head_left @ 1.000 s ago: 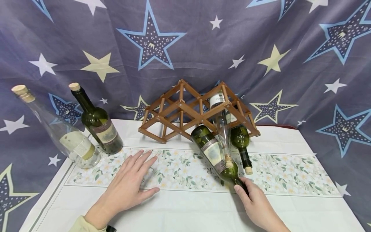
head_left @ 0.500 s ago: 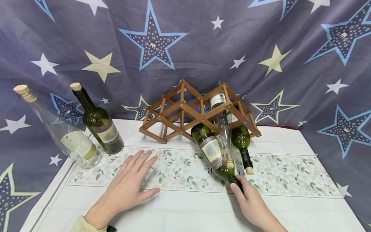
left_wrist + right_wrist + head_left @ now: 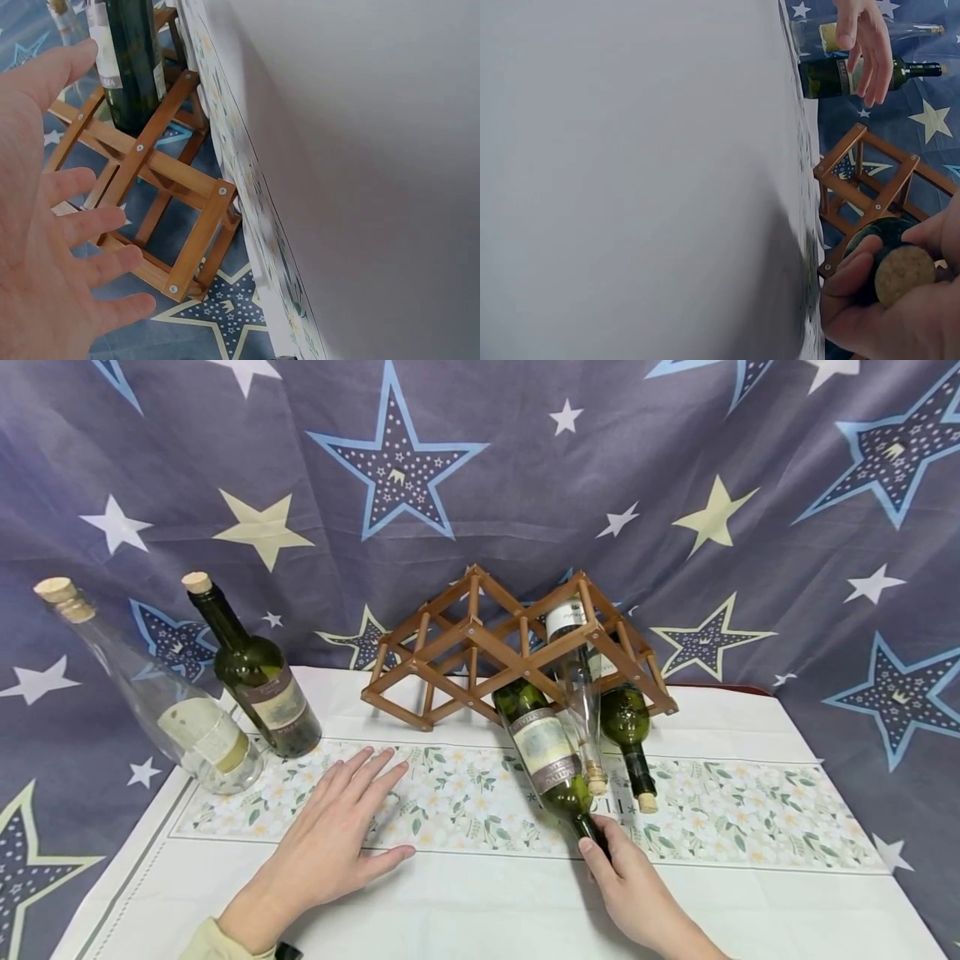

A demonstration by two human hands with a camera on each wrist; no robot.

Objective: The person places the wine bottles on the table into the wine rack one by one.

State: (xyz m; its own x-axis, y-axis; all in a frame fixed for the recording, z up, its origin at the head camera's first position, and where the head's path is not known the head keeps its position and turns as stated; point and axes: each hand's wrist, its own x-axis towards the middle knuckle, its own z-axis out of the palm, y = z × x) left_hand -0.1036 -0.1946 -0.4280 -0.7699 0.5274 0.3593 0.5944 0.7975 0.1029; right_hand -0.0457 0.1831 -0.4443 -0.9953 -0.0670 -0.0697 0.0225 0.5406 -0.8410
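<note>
My right hand (image 3: 630,881) grips the neck of a green wine bottle (image 3: 546,752), whose base end is at the lower opening of the wooden wine rack (image 3: 465,635). In the right wrist view its cork (image 3: 904,276) shows between the curled fingers. A clear bottle (image 3: 577,702) lies in the rack, neck forward, partly over the held bottle in the head view. To its right another green bottle (image 3: 625,718) sits low in the rack, cork forward. My left hand (image 3: 330,835) is spread with fingers apart over the table's front left, holding nothing.
A tall clear corked bottle (image 3: 187,727) and a green corked bottle (image 3: 262,685) stand upright on the left of the table. A floral runner (image 3: 450,802) crosses the white tablecloth (image 3: 465,902). Behind the rack hangs a star-patterned curtain (image 3: 510,468).
My right hand has swung the bottle's neck to the left, so the bottle points more straight out from the rack. The left hand has stayed in place.
</note>
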